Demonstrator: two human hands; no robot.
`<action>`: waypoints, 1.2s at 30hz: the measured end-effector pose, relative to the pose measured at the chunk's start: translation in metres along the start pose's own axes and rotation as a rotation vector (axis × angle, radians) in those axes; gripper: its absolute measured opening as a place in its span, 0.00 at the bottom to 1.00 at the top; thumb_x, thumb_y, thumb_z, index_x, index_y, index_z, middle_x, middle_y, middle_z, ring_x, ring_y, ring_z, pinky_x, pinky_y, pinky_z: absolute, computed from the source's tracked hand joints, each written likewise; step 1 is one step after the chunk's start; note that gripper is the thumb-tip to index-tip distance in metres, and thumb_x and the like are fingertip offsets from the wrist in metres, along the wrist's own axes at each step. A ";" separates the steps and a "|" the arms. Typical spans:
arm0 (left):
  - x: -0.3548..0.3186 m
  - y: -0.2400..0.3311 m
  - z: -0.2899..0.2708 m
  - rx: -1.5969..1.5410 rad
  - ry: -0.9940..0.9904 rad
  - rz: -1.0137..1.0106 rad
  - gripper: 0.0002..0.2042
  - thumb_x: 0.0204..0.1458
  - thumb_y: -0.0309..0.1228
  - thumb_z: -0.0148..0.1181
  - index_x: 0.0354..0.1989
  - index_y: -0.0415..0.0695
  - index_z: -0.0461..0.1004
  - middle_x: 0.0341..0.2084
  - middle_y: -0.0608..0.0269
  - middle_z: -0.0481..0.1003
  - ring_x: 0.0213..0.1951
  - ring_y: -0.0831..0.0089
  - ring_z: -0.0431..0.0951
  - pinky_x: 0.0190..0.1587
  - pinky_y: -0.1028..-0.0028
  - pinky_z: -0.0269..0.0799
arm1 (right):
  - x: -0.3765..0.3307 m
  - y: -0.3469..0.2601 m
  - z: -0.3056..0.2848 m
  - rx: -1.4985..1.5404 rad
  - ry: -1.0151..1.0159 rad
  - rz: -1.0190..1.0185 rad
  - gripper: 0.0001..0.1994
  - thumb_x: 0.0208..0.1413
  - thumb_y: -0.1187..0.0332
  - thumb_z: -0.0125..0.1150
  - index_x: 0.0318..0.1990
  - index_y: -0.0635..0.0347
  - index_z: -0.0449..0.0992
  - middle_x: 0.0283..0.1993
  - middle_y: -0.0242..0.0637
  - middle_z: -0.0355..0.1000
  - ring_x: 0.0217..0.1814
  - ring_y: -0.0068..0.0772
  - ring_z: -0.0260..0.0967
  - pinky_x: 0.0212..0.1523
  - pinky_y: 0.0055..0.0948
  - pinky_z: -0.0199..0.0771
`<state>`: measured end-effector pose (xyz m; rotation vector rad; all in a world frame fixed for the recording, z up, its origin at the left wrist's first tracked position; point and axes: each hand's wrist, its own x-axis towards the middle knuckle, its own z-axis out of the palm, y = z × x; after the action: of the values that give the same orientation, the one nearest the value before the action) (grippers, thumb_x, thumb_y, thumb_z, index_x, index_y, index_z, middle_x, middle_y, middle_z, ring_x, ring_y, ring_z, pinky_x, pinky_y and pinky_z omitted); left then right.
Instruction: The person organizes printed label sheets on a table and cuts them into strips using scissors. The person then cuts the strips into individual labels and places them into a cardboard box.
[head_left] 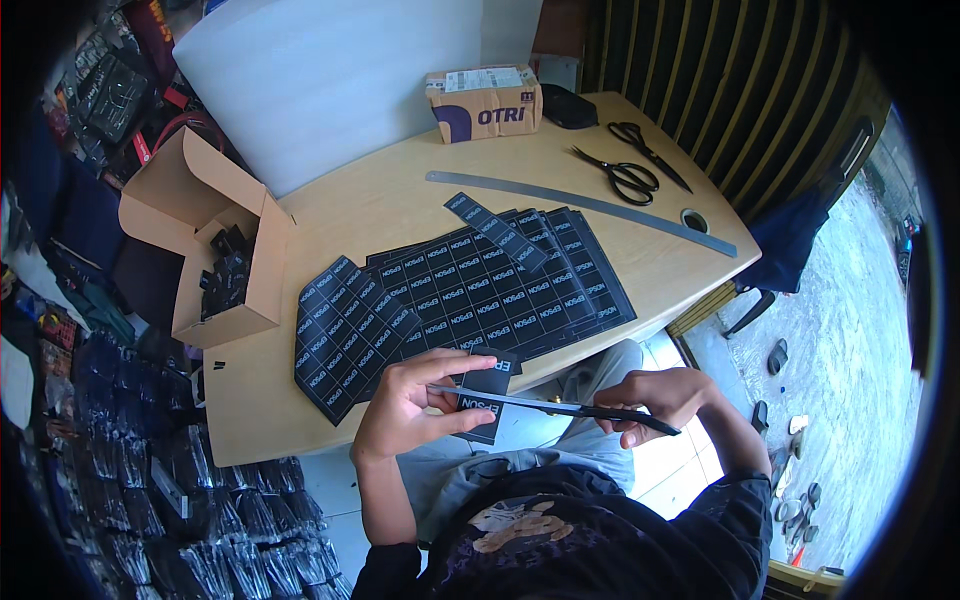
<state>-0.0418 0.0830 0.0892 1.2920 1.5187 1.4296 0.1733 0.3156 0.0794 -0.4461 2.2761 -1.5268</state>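
Observation:
Just off the table's near edge, my left hand (410, 405) pinches a short strip of black printed labels (480, 405), thumb and fingers closed on it. My right hand (660, 400) grips the black handle of a pair of scissors (570, 408). The long blades reach left across the middle of the strip, their tips by my left fingers. Whether the blades have cut through I cannot tell. Behind my hands lie black label sheets (450, 290) with a grid of light print, overlapping on the table. One narrow label strip (495, 232) rests slantwise on top of them.
An open cardboard box (260, 290) at the left holds small black pieces. Along the back of the wooden table (350, 215) stand a closed parcel (485, 105) and a black pouch (570, 107). A steel ruler (580, 208), two more scissors (632, 182) and a tape roll (692, 218) lie right.

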 end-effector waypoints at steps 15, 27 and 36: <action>0.000 0.001 0.001 0.028 -0.011 0.015 0.24 0.37 0.20 0.70 0.48 0.39 0.74 0.43 0.53 0.74 0.36 0.73 0.80 0.32 0.80 0.80 | -0.005 0.007 0.013 -0.037 0.085 -0.034 0.25 0.59 0.46 0.49 0.30 0.66 0.68 0.19 0.37 0.65 0.22 0.38 0.68 0.23 0.34 0.64; 0.001 -0.004 -0.009 -0.054 0.059 -0.021 0.25 0.37 0.18 0.70 0.49 0.37 0.72 0.46 0.54 0.72 0.28 0.83 0.77 0.27 0.87 0.75 | -0.006 0.018 0.011 -0.066 0.113 0.007 0.23 0.57 0.49 0.54 0.29 0.65 0.69 0.16 0.35 0.66 0.19 0.35 0.68 0.20 0.32 0.63; -0.007 -0.020 -0.091 0.020 0.490 -0.009 0.15 0.45 0.17 0.64 0.44 0.35 0.74 0.32 0.61 0.77 0.28 0.84 0.74 0.31 0.84 0.70 | -0.032 0.033 0.024 -0.157 0.223 0.289 0.17 0.52 0.54 0.63 0.30 0.63 0.75 0.30 0.47 0.74 0.31 0.40 0.75 0.28 0.30 0.72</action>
<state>-0.1292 0.0500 0.0845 0.9831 1.8469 1.8194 0.2109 0.3229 0.0449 0.0192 2.5088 -1.3146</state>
